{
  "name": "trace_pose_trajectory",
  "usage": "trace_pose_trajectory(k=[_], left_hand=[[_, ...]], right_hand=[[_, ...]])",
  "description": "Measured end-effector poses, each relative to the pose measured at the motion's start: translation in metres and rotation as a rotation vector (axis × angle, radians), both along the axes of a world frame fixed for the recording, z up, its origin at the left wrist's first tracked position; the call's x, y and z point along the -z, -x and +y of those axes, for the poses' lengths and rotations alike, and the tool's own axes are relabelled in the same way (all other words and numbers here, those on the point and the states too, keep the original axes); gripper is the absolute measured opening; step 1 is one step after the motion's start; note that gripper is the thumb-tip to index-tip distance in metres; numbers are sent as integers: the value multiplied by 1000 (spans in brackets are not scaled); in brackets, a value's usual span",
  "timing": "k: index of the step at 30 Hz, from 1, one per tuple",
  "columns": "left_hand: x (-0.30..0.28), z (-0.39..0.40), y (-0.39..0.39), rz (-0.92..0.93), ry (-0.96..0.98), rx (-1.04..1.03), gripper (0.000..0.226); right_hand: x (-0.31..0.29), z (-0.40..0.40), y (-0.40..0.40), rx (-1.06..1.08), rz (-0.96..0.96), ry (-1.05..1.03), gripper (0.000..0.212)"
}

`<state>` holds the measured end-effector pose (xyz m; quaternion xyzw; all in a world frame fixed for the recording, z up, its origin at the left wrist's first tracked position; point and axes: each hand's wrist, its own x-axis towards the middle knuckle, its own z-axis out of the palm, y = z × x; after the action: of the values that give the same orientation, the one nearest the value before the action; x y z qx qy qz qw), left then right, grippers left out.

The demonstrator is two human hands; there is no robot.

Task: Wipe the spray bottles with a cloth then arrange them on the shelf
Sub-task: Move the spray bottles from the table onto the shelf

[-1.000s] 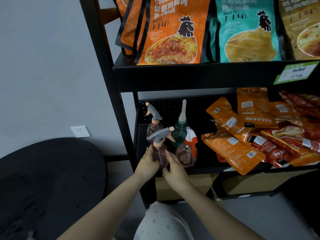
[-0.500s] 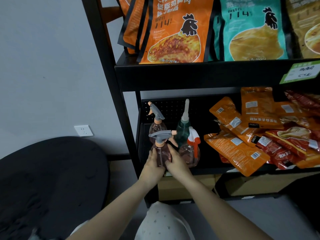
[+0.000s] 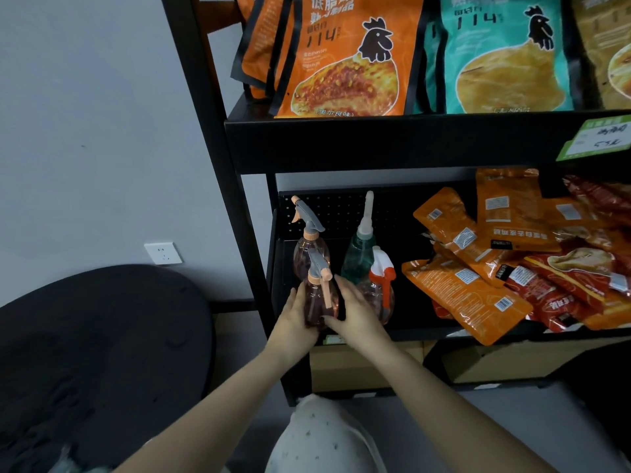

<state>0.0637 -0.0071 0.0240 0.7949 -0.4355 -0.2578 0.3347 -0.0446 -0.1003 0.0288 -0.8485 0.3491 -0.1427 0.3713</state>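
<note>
A pink spray bottle with a grey trigger head (image 3: 319, 298) stands at the front left of the lower black shelf (image 3: 426, 331). My left hand (image 3: 295, 320) holds its left side and my right hand (image 3: 355, 314) holds its right side, fingers wrapped round the body. Behind it stands a second pink bottle with a grey trigger (image 3: 309, 240). A green bottle with a tall white nozzle (image 3: 360, 254) and a clear bottle with a red and white trigger (image 3: 380, 285) stand to the right. No cloth is in view.
Orange and red snack packets (image 3: 478, 285) lie piled on the right of the same shelf. Large orange and teal bags (image 3: 348, 63) stand on the upper shelf. A black frame post (image 3: 218, 165) rises on the left. A dark round cushion (image 3: 95, 353) sits lower left.
The front pink bottle has turned between my hands: its grey trigger head, which lay sideways with the nozzle pointing right, now faces toward me. Both hands stay on the bottle.
</note>
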Motion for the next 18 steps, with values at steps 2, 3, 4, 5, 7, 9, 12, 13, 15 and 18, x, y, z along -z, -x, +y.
trace_pose_trajectory(k=[2, 3, 4, 5, 7, 9, 12, 13, 15, 18], left_hand=[[0, 5, -2, -114, -67, 45, 88], [0, 6, -3, -169, -98, 58, 90], [0, 6, -4, -223, -117, 73, 90], [-1, 6, -5, -259, -137, 82, 89], [-4, 4, -6, -291, -164, 94, 88], [-5, 2, -6, -290, -167, 103, 86], [-5, -1, -7, -261, -165, 114, 87], [-4, -2, -8, -243, -163, 110, 88], [-3, -3, -8, -227, -159, 107, 89], [-2, -4, -6, -242, -171, 93, 88]], right_hand=[[-4, -4, -7, -38, 67, 36, 84], [-4, -4, -10, -53, 83, 54, 84], [-5, -3, -11, -63, 84, 72, 83], [-3, -2, -12, -67, 80, 83, 81], [0, 0, -10, -59, 70, 108, 78], [4, 3, -5, -47, 71, 129, 78], [8, 6, 2, -31, 51, 162, 79], [9, 7, 3, -30, 46, 170, 80], [9, 8, 5, -34, 43, 167, 81], [6, 6, 3, -44, 56, 134, 81]])
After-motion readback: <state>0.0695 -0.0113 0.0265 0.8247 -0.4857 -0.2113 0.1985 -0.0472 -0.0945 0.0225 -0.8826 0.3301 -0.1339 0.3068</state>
